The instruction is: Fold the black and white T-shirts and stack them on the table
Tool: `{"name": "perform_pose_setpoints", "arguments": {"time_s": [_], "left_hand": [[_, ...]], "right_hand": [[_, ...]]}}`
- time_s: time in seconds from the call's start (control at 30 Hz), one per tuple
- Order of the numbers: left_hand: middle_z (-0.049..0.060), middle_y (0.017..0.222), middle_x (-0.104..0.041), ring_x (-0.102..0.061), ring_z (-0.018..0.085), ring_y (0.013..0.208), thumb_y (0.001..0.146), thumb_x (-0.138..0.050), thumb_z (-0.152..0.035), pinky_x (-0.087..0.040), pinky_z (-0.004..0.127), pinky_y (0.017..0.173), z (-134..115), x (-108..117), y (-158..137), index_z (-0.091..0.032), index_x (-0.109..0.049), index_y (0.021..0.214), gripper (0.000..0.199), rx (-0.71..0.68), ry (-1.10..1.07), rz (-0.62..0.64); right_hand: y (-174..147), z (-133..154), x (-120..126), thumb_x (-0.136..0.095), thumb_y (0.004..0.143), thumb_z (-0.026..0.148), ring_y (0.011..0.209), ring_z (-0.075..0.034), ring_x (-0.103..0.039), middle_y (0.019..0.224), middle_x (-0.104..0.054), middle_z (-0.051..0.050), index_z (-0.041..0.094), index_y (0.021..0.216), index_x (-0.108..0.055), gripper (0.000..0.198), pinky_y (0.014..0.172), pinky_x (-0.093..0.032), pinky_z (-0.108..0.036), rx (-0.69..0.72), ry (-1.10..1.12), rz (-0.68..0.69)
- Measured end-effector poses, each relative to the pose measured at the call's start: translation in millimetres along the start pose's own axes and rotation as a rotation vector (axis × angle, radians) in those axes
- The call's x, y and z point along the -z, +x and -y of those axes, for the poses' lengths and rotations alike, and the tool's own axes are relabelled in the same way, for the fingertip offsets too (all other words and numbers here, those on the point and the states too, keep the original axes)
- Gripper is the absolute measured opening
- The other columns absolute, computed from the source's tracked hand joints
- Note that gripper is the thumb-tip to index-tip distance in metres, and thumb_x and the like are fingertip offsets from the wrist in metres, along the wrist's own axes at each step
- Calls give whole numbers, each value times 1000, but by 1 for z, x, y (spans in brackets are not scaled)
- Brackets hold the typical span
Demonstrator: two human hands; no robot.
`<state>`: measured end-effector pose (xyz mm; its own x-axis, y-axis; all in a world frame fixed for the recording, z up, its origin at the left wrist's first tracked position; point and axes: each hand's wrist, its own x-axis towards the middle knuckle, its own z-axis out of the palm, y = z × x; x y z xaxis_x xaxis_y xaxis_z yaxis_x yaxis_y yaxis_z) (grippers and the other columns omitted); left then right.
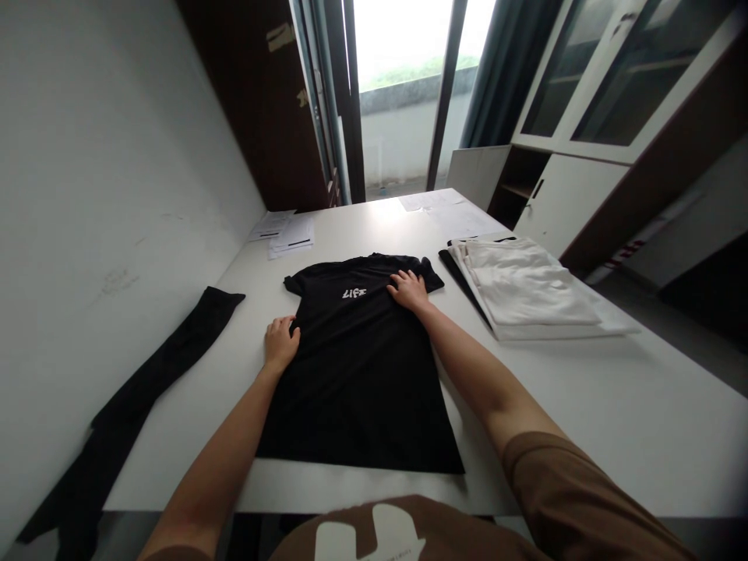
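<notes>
Since the black T-shirt (362, 374) lies spread on the white tabletop (561, 428), neck end away from us, we'd go for a light touch. Our right hand (410, 290) rests fingers splayed on the chest by the rumpled sleeve (433, 277), grip open; whether our left hand (281, 343) pinches the side edge, we can't tell. Probably best to press outward from the lettering (354, 294) without dragging the hem (362, 463) askew.

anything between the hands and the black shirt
Nothing visible: the right hand rests on the black shirt, and the left hand is at its left edge. The white cloth lies off to the right.
</notes>
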<state>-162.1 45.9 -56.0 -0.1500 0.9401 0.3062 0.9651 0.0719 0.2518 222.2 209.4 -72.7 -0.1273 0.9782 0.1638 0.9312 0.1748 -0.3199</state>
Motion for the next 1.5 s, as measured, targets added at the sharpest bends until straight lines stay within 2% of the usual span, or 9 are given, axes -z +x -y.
{"name": "perform_pose_setpoints", "arguments": {"time_s": [0.17,0.27,0.43,0.67,0.83,1.0,1.1,1.3,1.5], "left_hand": [[12,114,-67,-58,31,111,99,-51,-38,-43,42,97,9,17,-9,-22,-65,112,26,126,119,78],[10,105,-68,-60,29,104,99,-49,-38,-43,39,90,4,20,-10,-22,-61,97,20,98,122,132],[7,95,-67,-63,26,92,102,-42,-37,-42,33,80,-1,25,-9,-24,-55,95,20,149,-8,75],[0,77,-61,-61,20,78,93,-54,-42,-47,29,72,2,30,-5,-21,-53,82,24,333,-603,217],[2,87,-69,-66,19,80,88,-59,-40,-53,30,74,8,36,-5,-18,-58,106,29,397,-933,355],[-1,82,-68,-66,20,78,86,-61,-29,-48,29,74,20,40,-2,-24,-61,109,23,307,-405,196],[0,84,-69,-67,21,81,88,-59,-30,-45,28,73,28,38,-2,-27,-62,106,18,246,-161,230],[1,86,-72,-67,23,84,90,-59,-40,-42,27,70,48,41,2,-28,-63,104,19,245,-27,337],[3,78,-71,-66,23,79,88,-58,-47,-41,28,67,70,52,7,-24,-61,75,26,190,81,505]], "right_hand": [[-5,4,5,-50,101,49,149,-34,-30,157,-46,-11,25,143,-58,49,121,-19,-59,8,6,-36],[-8,6,7,-51,101,47,147,-33,-32,154,-49,-12,24,140,-60,46,120,-20,-58,17,5,-54],[-9,6,7,-52,101,43,147,-33,-33,152,-51,-12,23,138,-61,43,120,-20,-58,22,-1,-68],[-9,6,6,-52,100,43,146,-34,-34,152,-51,-11,25,137,-61,42,118,-22,-61,4,23,-63],[-9,6,5,-52,100,42,145,-35,-34,153,-51,-11,26,137,-61,41,117,-22,-67,-9,37,-57],[-11,8,2,-51,99,41,147,-38,-30,154,-47,-15,23,134,-62,41,113,-18,-75,-109,21,-120],[-11,6,4,-51,98,42,149,-39,-24,159,-39,-18,20,135,-61,44,112,-18,-75,-172,5,-166],[-8,-10,12,-51,96,43,146,-41,-28,158,-37,-23,16,139,-58,50,112,-25,-67,-294,55,-272],[-8,-29,22,-50,92,34,126,-36,-49,131,-59,-24,10,137,-58,51,107,-35,-50,-404,110,-374]]}}
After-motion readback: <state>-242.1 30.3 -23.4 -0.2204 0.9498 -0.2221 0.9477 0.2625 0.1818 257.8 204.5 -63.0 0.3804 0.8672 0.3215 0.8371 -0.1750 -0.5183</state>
